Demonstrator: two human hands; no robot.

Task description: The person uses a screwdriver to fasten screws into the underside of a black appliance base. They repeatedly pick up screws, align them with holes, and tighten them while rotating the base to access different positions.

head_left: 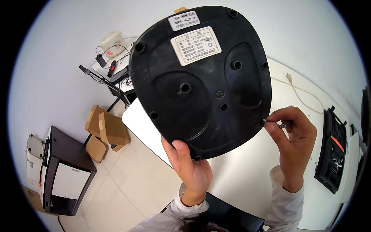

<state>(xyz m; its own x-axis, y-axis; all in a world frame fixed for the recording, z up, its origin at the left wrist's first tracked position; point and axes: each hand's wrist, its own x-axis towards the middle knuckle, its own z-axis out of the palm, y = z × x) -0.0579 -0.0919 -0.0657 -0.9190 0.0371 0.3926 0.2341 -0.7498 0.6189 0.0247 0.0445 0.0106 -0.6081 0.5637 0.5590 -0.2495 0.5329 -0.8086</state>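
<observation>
A black plastic fan base [205,112] is raised above the table, its underside turned toward me. Two white labels are stuck near its top, and several round holes and posts dot the surface. My left hand [191,166] grips its lower edge, thumb on the underside. At the lower right edge, my right hand [291,133] pinches a small metal screw [264,121] between thumb and forefinger, next to a hole in the rim. Another small metal piece [284,125] shows between the fingers of that hand; it looks like a screw too.
On the white table [235,181], a black tool case [332,154] lies unfolded at the right with small metal parts inside. A cord with a plug [290,79] runs behind the base. Cardboard boxes [112,127] and a dark cabinet [67,170] stand on the floor at left.
</observation>
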